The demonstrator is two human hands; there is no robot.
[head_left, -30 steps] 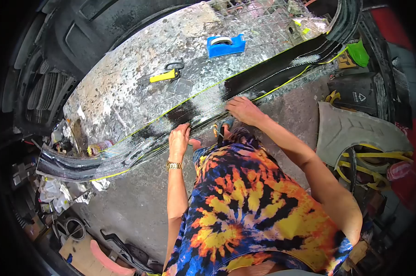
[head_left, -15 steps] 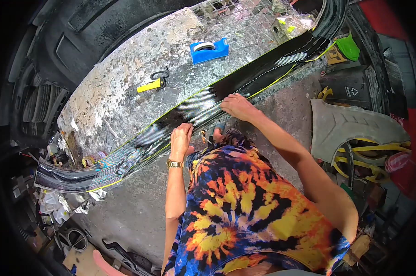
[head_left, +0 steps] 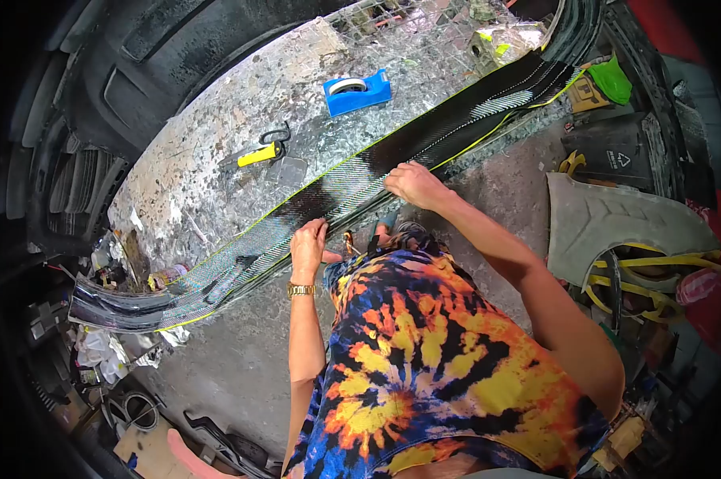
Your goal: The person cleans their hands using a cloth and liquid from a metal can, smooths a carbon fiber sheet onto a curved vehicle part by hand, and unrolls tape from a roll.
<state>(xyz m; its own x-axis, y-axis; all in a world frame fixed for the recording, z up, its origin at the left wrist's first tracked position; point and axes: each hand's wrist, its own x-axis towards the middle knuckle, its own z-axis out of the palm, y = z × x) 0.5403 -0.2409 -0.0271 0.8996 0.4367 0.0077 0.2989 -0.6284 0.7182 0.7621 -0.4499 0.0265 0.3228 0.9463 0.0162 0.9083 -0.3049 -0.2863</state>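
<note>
Black woven strip [head_left: 352, 182] with yellow edging runs slantwise along the near side of a paint-spattered table [head_left: 165, 164], from lower left to upper right; surface glossy in patches, dark in others. Left hand [head_left: 307, 246], with a gold-coloured watch [head_left: 301, 290] at the wrist, is on the strip's near edge, fingers bent and close together. Right hand [head_left: 412, 184] is on the same edge, further toward the upper right, fingers likewise curled. Fingertips partly hidden: cannot tell whether either hand pinches the edge or only presses it.

Surroundings: beyond the far edge, a yellow-handled tool [head_left: 258, 154] lies beside a small grey square [head_left: 290, 171]; further right stands a blue tape dispenser [head_left: 358, 93] carrying a white roll. All three are well apart from the hands.

Crowding at the ends: crumpled white plastic [head_left: 97, 347] near the lower-left end; a cardboard box [head_left: 588, 94] and a bright green bag [head_left: 612, 80] close by the upper-right end. A grey panel [head_left: 624, 223] stands to the person's right, yellow straps [head_left: 655, 263] within its arch. A large black moulded part [head_left: 177, 48] borders the table's far side. Curved pink piece [head_left: 189, 455] at lower left, near the person's left elbow side.
</note>
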